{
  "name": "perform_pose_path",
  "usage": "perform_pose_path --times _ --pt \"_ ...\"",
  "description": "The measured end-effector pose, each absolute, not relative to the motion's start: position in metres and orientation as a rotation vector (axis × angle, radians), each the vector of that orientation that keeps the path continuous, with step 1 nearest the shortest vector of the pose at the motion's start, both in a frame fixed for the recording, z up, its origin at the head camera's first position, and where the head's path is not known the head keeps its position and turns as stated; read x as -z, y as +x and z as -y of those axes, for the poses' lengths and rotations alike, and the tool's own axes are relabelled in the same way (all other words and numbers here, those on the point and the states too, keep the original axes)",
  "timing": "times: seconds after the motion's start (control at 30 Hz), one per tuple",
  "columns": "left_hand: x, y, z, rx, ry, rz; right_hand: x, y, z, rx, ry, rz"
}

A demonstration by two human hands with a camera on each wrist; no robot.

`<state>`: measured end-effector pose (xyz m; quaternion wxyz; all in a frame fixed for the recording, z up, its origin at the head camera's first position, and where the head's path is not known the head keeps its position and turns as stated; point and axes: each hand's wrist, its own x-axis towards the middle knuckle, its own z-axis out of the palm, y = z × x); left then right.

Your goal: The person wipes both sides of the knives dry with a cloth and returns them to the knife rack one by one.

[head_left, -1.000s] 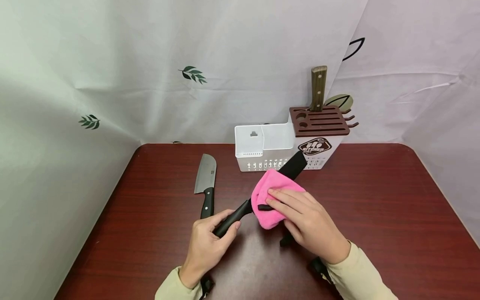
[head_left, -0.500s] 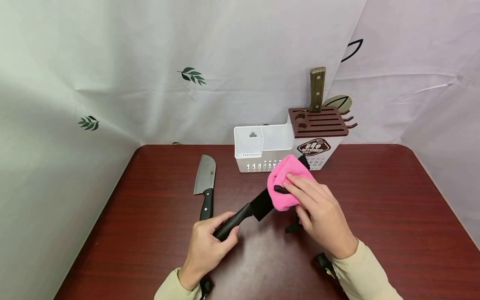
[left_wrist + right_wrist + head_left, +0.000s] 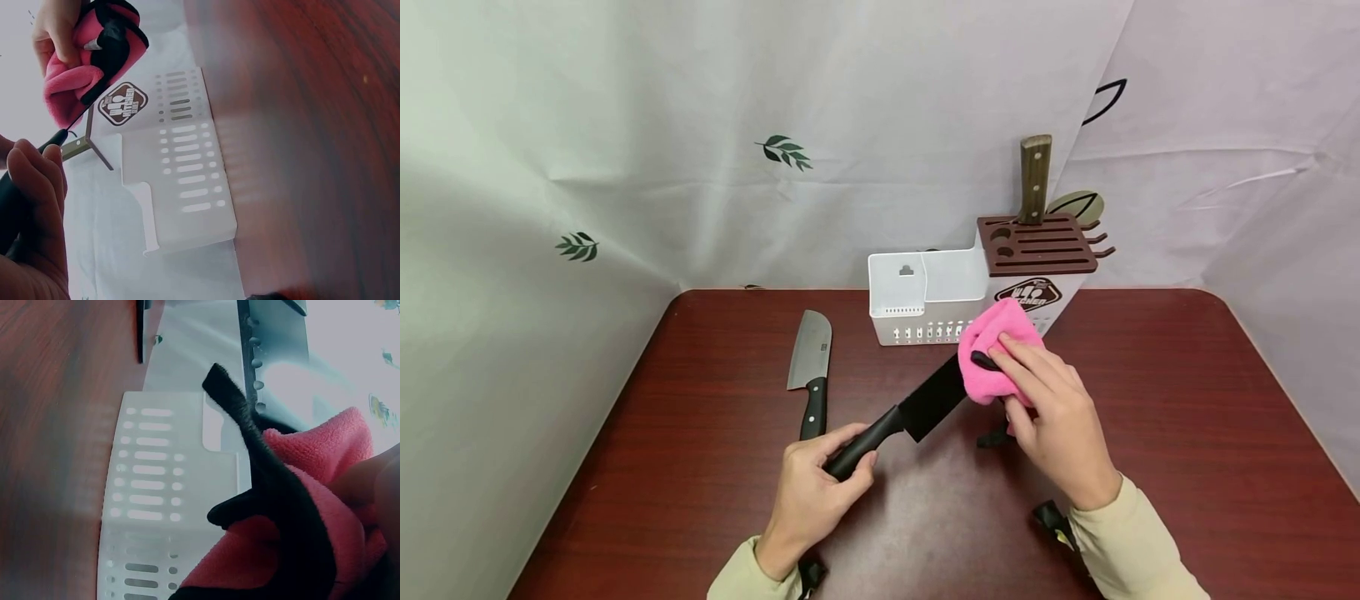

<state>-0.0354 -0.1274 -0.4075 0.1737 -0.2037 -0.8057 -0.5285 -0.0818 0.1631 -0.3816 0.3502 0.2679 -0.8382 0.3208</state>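
Note:
My left hand (image 3: 820, 483) grips the black handle of a kitchen knife (image 3: 931, 402), its dark blade angled up and to the right above the table. A pink cloth (image 3: 1000, 354) with black trim is folded over the blade's far end, hiding the tip. The right hand (image 3: 1063, 421) pinches this cloth, thumb below and fingers on top. Up close in the right wrist view, the cloth (image 3: 319, 506) shows a loose black strap, and behind it the blade (image 3: 281, 369) has a row of dimples.
A second knife (image 3: 812, 350) with a steel blade lies on the red-brown table (image 3: 700, 458) at the left. Behind the cloth stands a white knife holder (image 3: 925, 287) with a brown slotted top; a wooden-handled knife (image 3: 1036, 179) stands in one slot. Curtains enclose the table.
The right hand and pink cloth have slid along the blade from near the handle toward the tip, uncovering the blade's near part. The left hand has stayed almost still.

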Motion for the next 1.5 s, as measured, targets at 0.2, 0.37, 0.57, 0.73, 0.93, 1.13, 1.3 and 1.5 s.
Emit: perform_pose_path --times 0.2,0.37,0.57,0.73,0.93,1.13,1.3,1.5 --pt "0.406 -0.034 0.128 1.584 -0.506 2.275 0.381 -0.082 -0.166 -0.825 0.693 2.163" --pt "0.409 -0.035 0.128 1.576 -0.489 2.226 0.382 -0.082 -0.166 -0.808 0.717 2.173" --pt "0.407 -0.035 0.129 1.630 -0.434 2.224 0.382 -0.080 -0.168 -0.770 0.750 2.222" --pt "0.403 -0.036 0.132 1.659 -0.417 2.223 0.381 -0.080 -0.171 -0.756 0.732 2.292" --pt "0.398 -0.037 0.138 1.589 -0.430 2.229 0.381 -0.080 -0.175 -0.760 0.630 2.333" --pt "0.390 -0.037 0.146 1.590 -0.470 2.250 0.380 -0.082 -0.177 -0.768 0.583 2.311" --pt "0.384 -0.039 0.153 1.574 -0.526 2.216 0.379 -0.083 -0.178 -0.775 0.577 2.282" --pt "0.373 -0.043 0.161 1.519 -0.604 2.177 0.380 -0.083 -0.179 -0.779 0.562 2.311"
